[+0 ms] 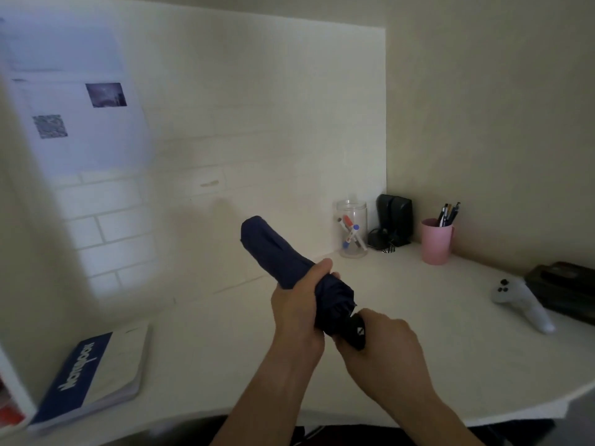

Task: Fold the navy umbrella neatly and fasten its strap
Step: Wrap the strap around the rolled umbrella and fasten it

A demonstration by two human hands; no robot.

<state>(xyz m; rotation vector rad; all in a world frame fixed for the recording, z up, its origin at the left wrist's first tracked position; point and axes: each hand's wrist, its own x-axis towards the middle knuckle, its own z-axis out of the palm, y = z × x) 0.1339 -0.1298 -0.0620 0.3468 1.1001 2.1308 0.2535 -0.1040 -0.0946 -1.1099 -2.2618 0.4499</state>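
The navy umbrella (273, 249) is collapsed and held above the white desk (402, 365), its tip pointing up and to the left. My left hand (297, 304) grips the bunched canopy near its lower end, thumb across the fabric. My right hand (383, 346) grips the black handle (355, 333) just below the canopy's loose edge. The strap is not visible.
A blue and white notebook (96, 371) lies at the desk's left. At the back stand a clear jar with markers (351, 231), a black speaker (394, 223) and a pink pen cup (437, 241). A white game controller (523, 300) and a dark case (566, 291) lie at the right.
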